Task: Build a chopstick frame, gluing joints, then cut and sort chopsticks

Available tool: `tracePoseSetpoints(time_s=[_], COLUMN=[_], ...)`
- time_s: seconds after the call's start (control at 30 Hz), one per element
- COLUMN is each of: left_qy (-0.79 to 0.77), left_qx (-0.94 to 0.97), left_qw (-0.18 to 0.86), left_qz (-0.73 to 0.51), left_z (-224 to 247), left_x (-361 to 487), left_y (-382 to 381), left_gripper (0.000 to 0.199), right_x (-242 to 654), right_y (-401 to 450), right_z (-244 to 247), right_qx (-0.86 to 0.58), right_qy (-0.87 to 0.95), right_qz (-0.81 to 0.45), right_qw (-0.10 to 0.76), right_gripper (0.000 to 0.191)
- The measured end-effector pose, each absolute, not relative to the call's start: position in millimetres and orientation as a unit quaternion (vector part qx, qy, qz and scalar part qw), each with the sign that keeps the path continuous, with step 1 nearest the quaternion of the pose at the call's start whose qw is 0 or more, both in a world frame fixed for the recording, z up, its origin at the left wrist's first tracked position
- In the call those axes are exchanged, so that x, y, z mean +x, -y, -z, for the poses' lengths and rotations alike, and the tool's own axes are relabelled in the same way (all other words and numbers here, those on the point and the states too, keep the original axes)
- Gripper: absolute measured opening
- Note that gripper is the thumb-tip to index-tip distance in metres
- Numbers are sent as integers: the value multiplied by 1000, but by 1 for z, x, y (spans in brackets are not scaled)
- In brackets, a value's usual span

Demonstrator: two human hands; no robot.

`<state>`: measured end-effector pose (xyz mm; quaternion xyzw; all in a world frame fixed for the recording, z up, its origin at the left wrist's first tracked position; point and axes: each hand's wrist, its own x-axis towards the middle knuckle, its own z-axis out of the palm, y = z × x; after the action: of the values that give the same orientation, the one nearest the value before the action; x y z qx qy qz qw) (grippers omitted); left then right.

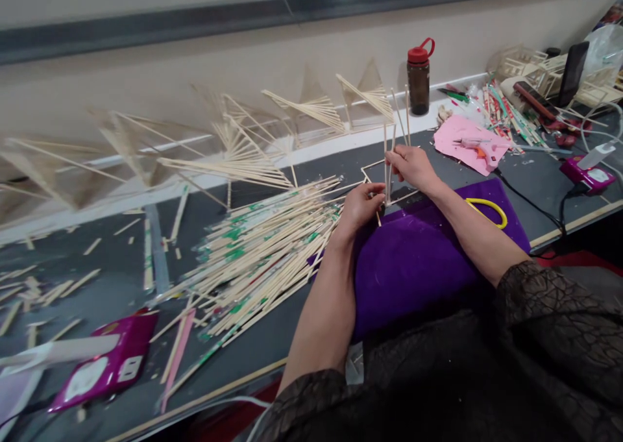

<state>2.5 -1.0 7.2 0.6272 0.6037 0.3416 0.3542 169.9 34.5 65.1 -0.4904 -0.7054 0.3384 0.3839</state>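
Observation:
Upright wooden sticks [388, 140] rise from a small stick frame [372, 167] lying on the dark table. My right hand [411, 167] is closed around an upright stick partway up. Lower down, my left hand [363, 203] pinches near the foot of the same sticks, at the frame's near corner. Two more thin sticks stand behind my right hand. Under my forearms lies a purple cloth [418, 267], with yellow-handled scissors [491, 211] partly on it. A large pile of loose sticks [277, 247] spreads to the left of my left hand.
Fan-shaped stick structures [238, 150] line the wall. A red-capped bottle [418, 82] stands behind my right hand. At right, a glue gun [477, 145] rests on pink paper [450, 137], beside cables and a magenta power box [588, 174]. Another magenta box [109, 357] sits at front left.

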Motion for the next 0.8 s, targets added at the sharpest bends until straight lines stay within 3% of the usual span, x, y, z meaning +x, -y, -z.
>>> tracePoseSetpoints(time_s=[0.13,0.37,0.8], left_qy=[-567,-564,-537], left_qx=[614,600,593], left_qw=[436,449,466], left_qz=[-333,-347,-380], left_z=[-11,-11,-6], left_x=[4,5,6], left_y=[2,2,-1], left_gripper=[31,17,19], right_x=[163,161,161], right_y=[-31,-27,-30], right_z=[-67,-70,-65], right_qx=[-498,-506,-502], right_qy=[728,740,745], right_qz=[-300,-280,-274], right_qw=[364,343,343], right_gripper=[27,27,28])
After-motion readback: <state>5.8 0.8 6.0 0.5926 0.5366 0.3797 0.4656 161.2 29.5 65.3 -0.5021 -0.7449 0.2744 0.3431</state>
